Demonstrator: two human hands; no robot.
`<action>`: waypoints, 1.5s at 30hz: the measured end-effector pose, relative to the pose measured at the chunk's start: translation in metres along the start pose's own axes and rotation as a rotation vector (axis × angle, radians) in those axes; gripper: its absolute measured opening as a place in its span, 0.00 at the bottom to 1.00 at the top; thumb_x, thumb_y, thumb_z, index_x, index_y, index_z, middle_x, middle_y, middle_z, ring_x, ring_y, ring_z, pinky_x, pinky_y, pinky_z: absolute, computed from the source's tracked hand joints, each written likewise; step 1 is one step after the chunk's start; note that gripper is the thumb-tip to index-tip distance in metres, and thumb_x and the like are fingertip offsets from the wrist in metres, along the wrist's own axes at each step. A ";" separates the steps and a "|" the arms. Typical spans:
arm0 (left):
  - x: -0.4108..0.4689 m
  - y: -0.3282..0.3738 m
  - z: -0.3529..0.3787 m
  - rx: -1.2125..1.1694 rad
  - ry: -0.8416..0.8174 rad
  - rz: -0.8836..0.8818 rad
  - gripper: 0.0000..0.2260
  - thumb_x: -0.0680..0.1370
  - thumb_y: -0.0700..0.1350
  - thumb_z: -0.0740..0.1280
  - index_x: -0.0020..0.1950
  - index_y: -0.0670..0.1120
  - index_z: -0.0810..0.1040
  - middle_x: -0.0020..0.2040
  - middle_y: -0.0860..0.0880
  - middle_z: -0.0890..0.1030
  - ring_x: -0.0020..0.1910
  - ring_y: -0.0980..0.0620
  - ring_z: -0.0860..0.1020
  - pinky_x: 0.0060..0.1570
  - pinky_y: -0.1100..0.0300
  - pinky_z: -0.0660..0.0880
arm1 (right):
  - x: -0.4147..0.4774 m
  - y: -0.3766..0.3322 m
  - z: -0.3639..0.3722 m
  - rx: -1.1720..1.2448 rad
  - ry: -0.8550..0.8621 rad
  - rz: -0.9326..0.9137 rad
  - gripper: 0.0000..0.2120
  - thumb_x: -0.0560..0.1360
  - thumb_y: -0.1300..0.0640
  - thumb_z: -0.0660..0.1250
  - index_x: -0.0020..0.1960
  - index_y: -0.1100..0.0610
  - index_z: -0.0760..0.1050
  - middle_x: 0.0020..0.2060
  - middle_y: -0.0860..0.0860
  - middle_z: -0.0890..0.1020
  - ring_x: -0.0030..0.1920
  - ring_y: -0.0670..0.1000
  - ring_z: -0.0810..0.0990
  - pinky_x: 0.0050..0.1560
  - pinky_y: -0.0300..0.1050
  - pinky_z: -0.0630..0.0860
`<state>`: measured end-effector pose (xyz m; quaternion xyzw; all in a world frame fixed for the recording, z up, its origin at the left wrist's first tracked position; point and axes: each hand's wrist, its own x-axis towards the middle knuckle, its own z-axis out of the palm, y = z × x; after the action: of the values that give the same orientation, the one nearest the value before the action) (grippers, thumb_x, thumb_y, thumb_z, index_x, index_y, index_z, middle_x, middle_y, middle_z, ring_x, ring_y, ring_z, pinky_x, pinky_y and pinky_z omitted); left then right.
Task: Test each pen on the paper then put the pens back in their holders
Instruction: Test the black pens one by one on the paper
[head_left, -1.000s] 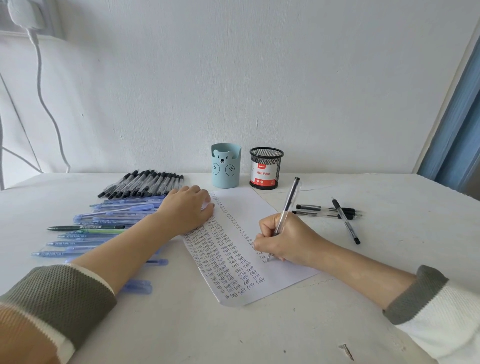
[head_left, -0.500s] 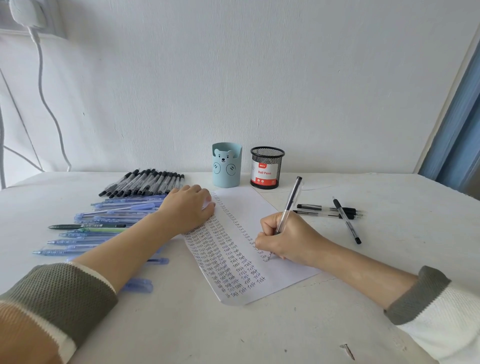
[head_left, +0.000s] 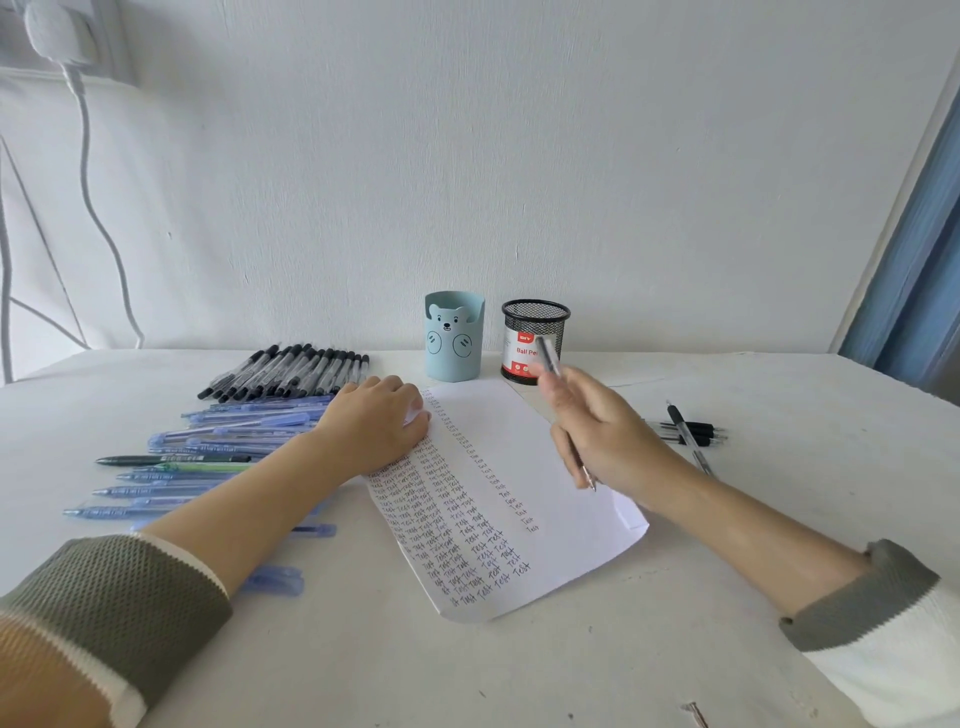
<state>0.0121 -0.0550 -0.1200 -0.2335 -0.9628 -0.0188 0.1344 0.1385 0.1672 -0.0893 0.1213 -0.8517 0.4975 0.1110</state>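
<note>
**Pen in right hand, over the sheet**

Right hand (head_left: 608, 436) grips a clear pen (head_left: 548, 356) round the mid-barrel, fingers curled. The cap end points to 12 and the tip to 6, over the right half of the paper (head_left: 561, 530). Left hand (head_left: 374, 426) lies palm down on the sheet's 10 o'clock corner, fingers relaxed, holding nothing.

Handling, my read: the pen is light, stiff and smooth plastic, and apt to roll once set down. Best taken mid-barrel. The paper is thin and will slide unless pinned.

From the sheet:
- Blue cup (head_left: 453, 338) and mesh cup (head_left: 535, 340) stand side by side at 12.
- Black pens (head_left: 296, 371) lie in a row at 11.
- Blue pens (head_left: 234, 436) are spread at 9.
- A few loose pens (head_left: 691, 434) lie crossed at 3.

Hard to make out:
- The held pen is blurred, so I cannot tell if its tip touches the sheet.
- The left forearm covers part of the blue pens.
- Neither cup's inside shows.
- The pen hides part of the mesh cup's label.
- A small dark object (head_left: 693, 714) at the table's (head_left: 571, 670) 6 o'clock edge is cut off.
</note>
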 end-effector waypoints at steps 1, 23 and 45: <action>0.000 0.000 0.000 -0.001 -0.001 0.000 0.18 0.82 0.57 0.53 0.65 0.50 0.73 0.62 0.50 0.75 0.61 0.49 0.72 0.63 0.51 0.68 | 0.001 0.001 -0.002 -0.040 0.020 -0.050 0.18 0.80 0.41 0.52 0.62 0.50 0.70 0.19 0.51 0.73 0.22 0.50 0.70 0.28 0.38 0.69; 0.003 -0.003 0.005 0.002 0.019 0.011 0.18 0.82 0.57 0.54 0.64 0.50 0.73 0.62 0.50 0.75 0.62 0.49 0.72 0.63 0.51 0.68 | 0.014 0.042 0.025 -0.531 -0.232 -0.396 0.16 0.82 0.57 0.59 0.68 0.56 0.76 0.50 0.50 0.73 0.48 0.39 0.70 0.54 0.32 0.67; -0.016 0.038 -0.023 -0.668 -0.197 0.371 0.07 0.70 0.50 0.76 0.48 0.55 0.86 0.40 0.54 0.82 0.37 0.59 0.77 0.42 0.64 0.75 | 0.017 0.051 -0.050 -1.258 0.023 0.298 0.15 0.75 0.64 0.58 0.60 0.55 0.70 0.57 0.52 0.74 0.59 0.56 0.72 0.57 0.51 0.66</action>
<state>0.0482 -0.0307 -0.1033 -0.4350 -0.8535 -0.2842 -0.0409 0.1100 0.2331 -0.1020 -0.0921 -0.9871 -0.0854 0.0997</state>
